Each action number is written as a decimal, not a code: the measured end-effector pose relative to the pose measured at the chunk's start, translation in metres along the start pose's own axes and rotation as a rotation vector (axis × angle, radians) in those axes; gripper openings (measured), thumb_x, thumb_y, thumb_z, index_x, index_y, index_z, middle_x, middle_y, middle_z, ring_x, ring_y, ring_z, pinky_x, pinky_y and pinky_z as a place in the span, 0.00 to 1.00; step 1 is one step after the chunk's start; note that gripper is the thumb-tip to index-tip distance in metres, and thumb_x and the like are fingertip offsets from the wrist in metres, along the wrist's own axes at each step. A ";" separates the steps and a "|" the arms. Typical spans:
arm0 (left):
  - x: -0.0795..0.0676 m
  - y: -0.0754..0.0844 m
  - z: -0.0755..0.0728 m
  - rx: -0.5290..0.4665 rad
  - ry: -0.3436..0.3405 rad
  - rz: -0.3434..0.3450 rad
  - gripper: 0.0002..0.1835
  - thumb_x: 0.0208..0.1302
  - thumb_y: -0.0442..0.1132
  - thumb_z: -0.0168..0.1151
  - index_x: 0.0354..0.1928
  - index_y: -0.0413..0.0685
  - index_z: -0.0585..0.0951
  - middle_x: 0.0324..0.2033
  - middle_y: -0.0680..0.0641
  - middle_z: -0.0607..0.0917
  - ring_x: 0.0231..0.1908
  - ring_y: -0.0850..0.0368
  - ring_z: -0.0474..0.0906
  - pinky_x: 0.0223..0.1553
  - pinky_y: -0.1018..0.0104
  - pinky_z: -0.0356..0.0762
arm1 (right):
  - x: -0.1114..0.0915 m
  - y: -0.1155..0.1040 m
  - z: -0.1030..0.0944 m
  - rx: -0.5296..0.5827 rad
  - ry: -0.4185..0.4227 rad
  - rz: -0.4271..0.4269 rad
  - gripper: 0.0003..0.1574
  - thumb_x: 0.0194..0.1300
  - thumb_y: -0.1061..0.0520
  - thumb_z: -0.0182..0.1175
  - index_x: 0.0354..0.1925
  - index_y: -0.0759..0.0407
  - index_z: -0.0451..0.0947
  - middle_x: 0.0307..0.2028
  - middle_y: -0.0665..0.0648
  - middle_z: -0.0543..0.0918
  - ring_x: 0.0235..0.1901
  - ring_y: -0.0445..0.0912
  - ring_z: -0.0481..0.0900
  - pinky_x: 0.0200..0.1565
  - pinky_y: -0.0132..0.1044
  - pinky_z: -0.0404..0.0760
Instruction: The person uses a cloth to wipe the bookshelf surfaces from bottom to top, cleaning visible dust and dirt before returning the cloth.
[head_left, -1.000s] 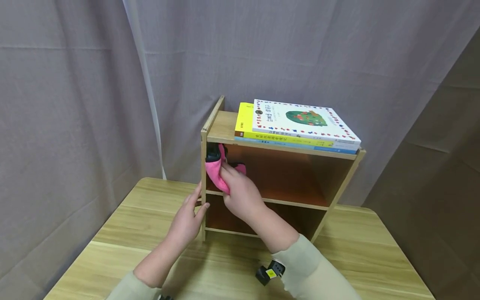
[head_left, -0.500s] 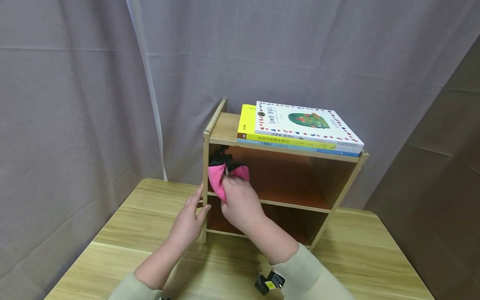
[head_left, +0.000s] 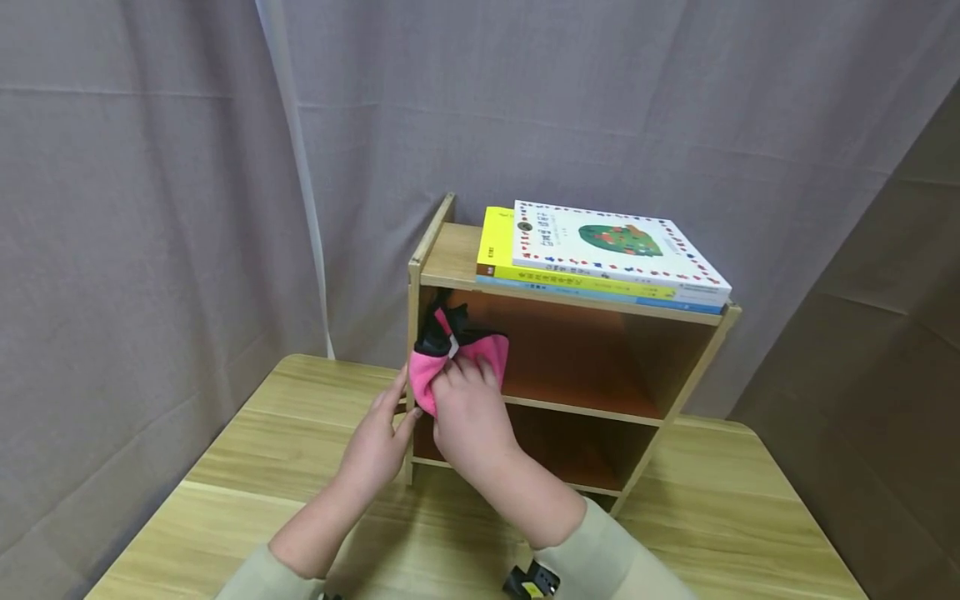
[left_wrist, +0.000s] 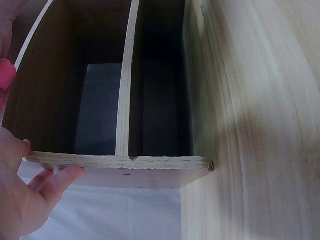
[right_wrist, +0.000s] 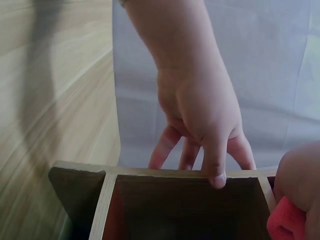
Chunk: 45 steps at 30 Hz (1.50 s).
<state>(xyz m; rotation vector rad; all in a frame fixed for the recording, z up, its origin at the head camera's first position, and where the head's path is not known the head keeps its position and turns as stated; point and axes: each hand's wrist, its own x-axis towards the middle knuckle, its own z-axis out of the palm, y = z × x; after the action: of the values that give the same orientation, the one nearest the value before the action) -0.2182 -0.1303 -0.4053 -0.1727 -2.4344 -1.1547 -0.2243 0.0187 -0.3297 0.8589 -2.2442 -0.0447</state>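
My left hand point(head_left: 375, 446) steadies a small wooden bookshelf point(head_left: 585, 409) by its left side panel. In the right wrist view the thumb of that left hand point(right_wrist: 202, 112) hooks over the panel's front edge, the other fingers behind it. A pink cloth with black trim point(head_left: 425, 377) is bunched in my right hand point(head_left: 472, 417), at the upper left opening of the shelf. Its black part reaches up inside against the left panel. Part of the pink cloth point(right_wrist: 287, 220) also shows at the right wrist view's lower right corner, under the hand.
Several books are stacked on the bookshelf's top: a white one with a green picture point(head_left: 622, 242), a yellow one point(head_left: 495, 242) and blue below. The shelf stands on a light wooden table point(head_left: 247, 467), with grey curtains point(head_left: 480, 100) close behind.
My right hand and the pink cloth have come down and towards me along the inside of the left panel. The left hand keeps its place on the panel.
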 end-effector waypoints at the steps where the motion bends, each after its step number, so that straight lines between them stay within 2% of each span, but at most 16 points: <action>1: 0.000 0.000 0.000 -0.001 0.000 -0.002 0.36 0.67 0.47 0.53 0.68 0.81 0.47 0.54 0.51 0.75 0.50 0.53 0.75 0.46 0.54 0.75 | 0.000 0.000 0.000 -0.006 0.005 -0.004 0.30 0.46 0.55 0.67 0.50 0.58 0.73 0.50 0.55 0.78 0.49 0.50 0.73 0.56 0.53 0.66; 6: 0.002 0.001 0.000 -0.024 -0.023 -0.023 0.36 0.66 0.45 0.54 0.68 0.81 0.48 0.57 0.49 0.73 0.51 0.53 0.75 0.48 0.54 0.75 | -0.004 0.005 0.000 -0.037 0.054 -0.026 0.30 0.43 0.56 0.68 0.49 0.56 0.75 0.47 0.53 0.78 0.45 0.50 0.74 0.52 0.52 0.69; 11: 0.003 0.001 0.001 -0.038 -0.033 -0.042 0.37 0.66 0.43 0.54 0.68 0.82 0.48 0.59 0.49 0.71 0.51 0.53 0.75 0.48 0.54 0.75 | -0.010 0.013 0.000 -0.028 0.073 -0.045 0.37 0.44 0.56 0.69 0.56 0.51 0.73 0.53 0.50 0.75 0.50 0.51 0.73 0.51 0.54 0.70; 15: 0.003 0.001 0.001 -0.030 -0.020 -0.027 0.37 0.66 0.42 0.55 0.68 0.81 0.48 0.58 0.49 0.72 0.50 0.53 0.75 0.48 0.53 0.75 | -0.012 0.020 -0.001 0.003 0.060 -0.066 0.40 0.47 0.56 0.70 0.60 0.45 0.70 0.56 0.49 0.73 0.53 0.51 0.71 0.51 0.53 0.70; 23: 0.000 0.000 0.001 -0.005 -0.023 -0.017 0.36 0.67 0.42 0.54 0.69 0.77 0.49 0.55 0.49 0.74 0.52 0.51 0.74 0.52 0.52 0.72 | -0.019 0.035 -0.006 0.066 0.048 -0.100 0.36 0.49 0.56 0.70 0.57 0.37 0.74 0.56 0.47 0.75 0.51 0.51 0.73 0.47 0.50 0.74; 28: -0.002 0.001 -0.002 -0.017 -0.045 -0.058 0.36 0.67 0.41 0.52 0.69 0.76 0.49 0.58 0.52 0.71 0.54 0.53 0.72 0.54 0.53 0.70 | -0.023 0.043 -0.010 0.061 0.052 -0.141 0.35 0.50 0.58 0.68 0.57 0.36 0.74 0.56 0.48 0.76 0.49 0.52 0.74 0.45 0.49 0.75; 37: -0.001 0.002 -0.002 -0.037 -0.057 -0.061 0.34 0.68 0.50 0.50 0.69 0.78 0.46 0.59 0.48 0.70 0.54 0.49 0.73 0.52 0.50 0.72 | -0.034 0.060 -0.021 0.067 0.068 -0.192 0.33 0.51 0.61 0.67 0.54 0.37 0.76 0.56 0.49 0.76 0.48 0.52 0.74 0.46 0.46 0.75; 45: -0.003 0.002 -0.002 -0.055 -0.061 -0.062 0.34 0.68 0.50 0.50 0.69 0.79 0.45 0.60 0.47 0.69 0.55 0.48 0.72 0.53 0.49 0.70 | -0.045 0.078 -0.030 0.045 0.112 -0.223 0.28 0.52 0.63 0.65 0.51 0.40 0.79 0.54 0.50 0.77 0.41 0.51 0.76 0.40 0.45 0.76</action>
<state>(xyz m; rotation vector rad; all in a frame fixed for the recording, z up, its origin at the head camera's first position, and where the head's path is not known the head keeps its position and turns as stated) -0.2147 -0.1302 -0.4040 -0.1525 -2.4779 -1.2612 -0.2258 0.1126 -0.3141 1.1057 -2.0448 -0.0484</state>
